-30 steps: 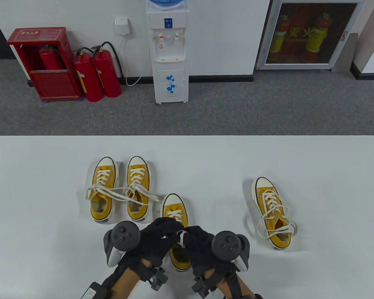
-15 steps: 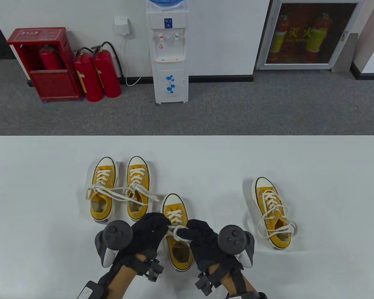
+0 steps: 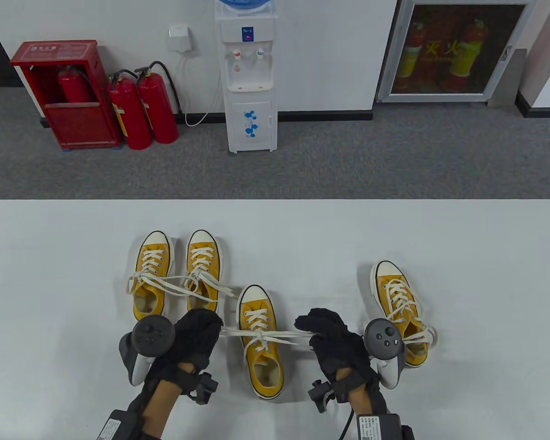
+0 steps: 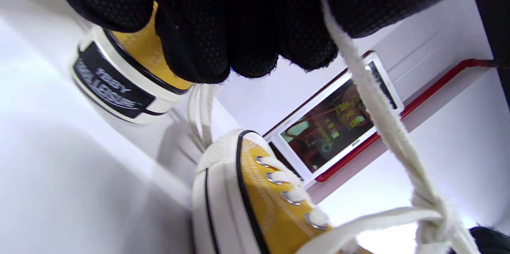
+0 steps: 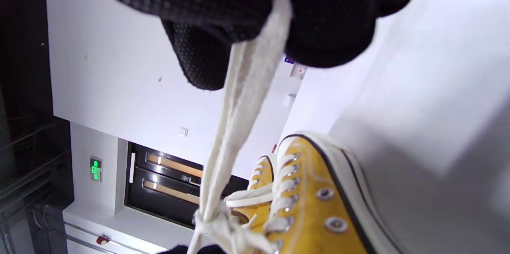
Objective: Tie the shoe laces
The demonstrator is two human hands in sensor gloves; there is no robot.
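Observation:
A yellow canvas shoe (image 3: 260, 341) with white laces stands at the table's front middle, toe pointing away. My left hand (image 3: 200, 327) grips a lace loop (image 3: 233, 332) on the shoe's left. My right hand (image 3: 321, 327) grips the other loop (image 3: 289, 338) on its right. Both loops are stretched taut sideways from a knot (image 3: 258, 337) over the tongue. The left wrist view shows the lace (image 4: 382, 122) running from my fingers (image 4: 255, 27) to the knot (image 4: 432, 216). The right wrist view shows the doubled lace (image 5: 235, 126) running down to the knot (image 5: 211, 218).
Two yellow shoes (image 3: 152, 279) (image 3: 202, 275) stand side by side at the back left, their loose laces spread across them. A fourth yellow shoe (image 3: 399, 311) lies at the right, close behind my right hand's tracker (image 3: 384, 339). The white table (image 3: 486, 275) stretches right.
My hands, close together over the shoe a second ago, have moved apart sideways. The lace loops have been drawn out taut and the knot has drawn down onto the shoe.

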